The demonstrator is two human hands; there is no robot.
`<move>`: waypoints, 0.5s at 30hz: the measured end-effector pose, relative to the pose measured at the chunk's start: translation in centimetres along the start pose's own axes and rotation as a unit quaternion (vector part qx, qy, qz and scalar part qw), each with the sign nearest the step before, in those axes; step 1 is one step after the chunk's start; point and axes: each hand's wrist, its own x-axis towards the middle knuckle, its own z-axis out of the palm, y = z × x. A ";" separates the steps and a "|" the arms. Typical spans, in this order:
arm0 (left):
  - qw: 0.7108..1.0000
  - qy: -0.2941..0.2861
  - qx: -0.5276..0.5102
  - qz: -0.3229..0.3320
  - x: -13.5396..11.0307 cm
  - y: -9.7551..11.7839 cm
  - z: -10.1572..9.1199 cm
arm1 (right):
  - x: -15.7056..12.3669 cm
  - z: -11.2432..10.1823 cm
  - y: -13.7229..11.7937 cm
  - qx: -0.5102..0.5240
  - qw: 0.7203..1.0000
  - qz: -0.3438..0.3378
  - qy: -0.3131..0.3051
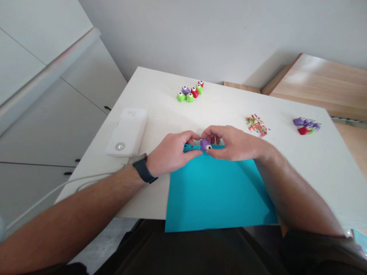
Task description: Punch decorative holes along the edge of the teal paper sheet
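A sheet of turquoise paper (218, 191) lies on the white table (160, 110), overhanging its near edge. A small purple craft punch (205, 144) sits on the paper's far edge, where a few star-shaped holes show. My right hand (235, 144) is closed around the punch, fingers pinching it. My left hand (170, 152), with a dark watch on the wrist, pinches the paper's far edge just left of the punch.
Several green, purple and red punches (190, 93) stand at the table's back. A pile of coloured paper bits (256, 125) lies right of my hands, with more punches (306, 126) beyond. A white device (127, 131) with a cable sits left. A wooden surface (321, 84) adjoins at right.
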 end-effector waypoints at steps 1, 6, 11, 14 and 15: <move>1.000 0.001 0.004 -0.003 0.0 0.0 0.0 | 0.0 -0.1 0.0 -0.004 1.000 0.002 -0.004; 1.000 0.003 0.011 -0.008 -0.1 0.1 -0.1 | 0.1 -0.3 0.2 -0.034 0.999 -0.003 -0.017; 1.000 0.002 0.005 -0.004 -0.1 0.0 0.0 | 0.0 -0.3 0.2 -0.016 1.000 0.001 -0.009; 1.000 0.001 0.004 -0.001 -0.1 0.0 0.0 | 0.0 -0.4 0.3 -0.014 1.000 0.004 -0.013; 1.000 0.001 0.004 0.000 -0.1 -0.1 0.0 | -0.1 -0.4 0.4 -0.015 1.000 0.006 -0.015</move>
